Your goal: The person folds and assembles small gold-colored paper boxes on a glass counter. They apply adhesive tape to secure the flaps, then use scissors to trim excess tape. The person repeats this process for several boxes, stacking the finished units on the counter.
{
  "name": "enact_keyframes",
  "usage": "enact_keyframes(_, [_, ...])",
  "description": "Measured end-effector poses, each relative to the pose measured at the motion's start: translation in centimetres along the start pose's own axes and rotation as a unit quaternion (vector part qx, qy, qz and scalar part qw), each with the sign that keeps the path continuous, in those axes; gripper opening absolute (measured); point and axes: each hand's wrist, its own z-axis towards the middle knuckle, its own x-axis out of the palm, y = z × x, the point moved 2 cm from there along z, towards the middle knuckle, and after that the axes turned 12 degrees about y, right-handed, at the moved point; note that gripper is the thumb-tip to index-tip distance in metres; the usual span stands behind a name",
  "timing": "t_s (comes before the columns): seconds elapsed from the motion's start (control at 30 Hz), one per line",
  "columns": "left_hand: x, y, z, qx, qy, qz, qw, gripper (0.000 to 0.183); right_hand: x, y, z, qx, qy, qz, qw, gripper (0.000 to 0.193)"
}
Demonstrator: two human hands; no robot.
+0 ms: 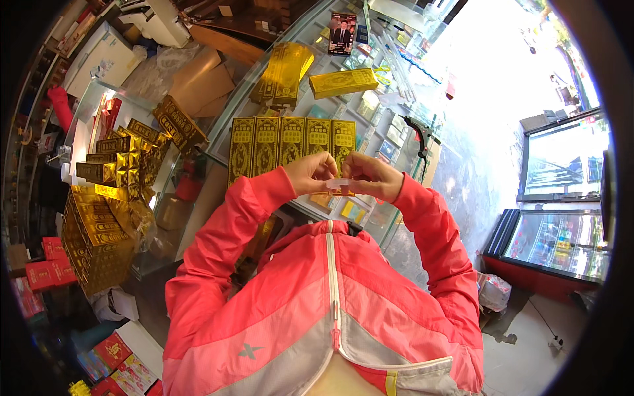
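My left hand (pixel 310 173) and my right hand (pixel 370 175) meet close in front of my chest, above the near edge of a glass counter (pixel 224 129). Between their fingertips they pinch a small clear strip or wrapper (pixel 338 184); what it is cannot be told. Both arms wear pink-red jacket sleeves. Just beyond the hands lies a row of several long gold boxes (pixel 290 142) side by side on the counter. Farther back lie a stack of gold boxes (pixel 284 72) and a single gold box (pixel 343 82).
A second glass case at the left carries piled gold boxes (pixel 125 158), with a tall stack (pixel 99 237) below it. Red boxes (pixel 46 264) sit at the far left. Cardboard (pixel 201 82) lies behind the counter. A glass display cabinet (pixel 561 244) stands at the right by bright pavement.
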Motion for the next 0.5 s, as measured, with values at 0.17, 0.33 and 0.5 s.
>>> enact_keyframes(0.17, [-0.1, -0.9, 0.6, -0.075, -0.191, 0.359, 0.910, 0.023, 0.8, 0.0, 1.2, 0.078, -0.211, -0.462, 0.858, 0.021])
enact_keyframes(0.33, [0.2, -1.5, 1.2, -0.077, -0.301, 0.375, 0.873, 0.026, 0.2, -0.2, 2.5, 0.061, -0.306, -0.540, 0.781, 0.010])
enact_keyframes(0.5, [-2.8, -1.7, -0.2, 0.084, -0.272, -0.025, 0.958, 0.032, -1.3, 0.6, 1.6, 0.052, -0.325, -0.474, 0.817, 0.013])
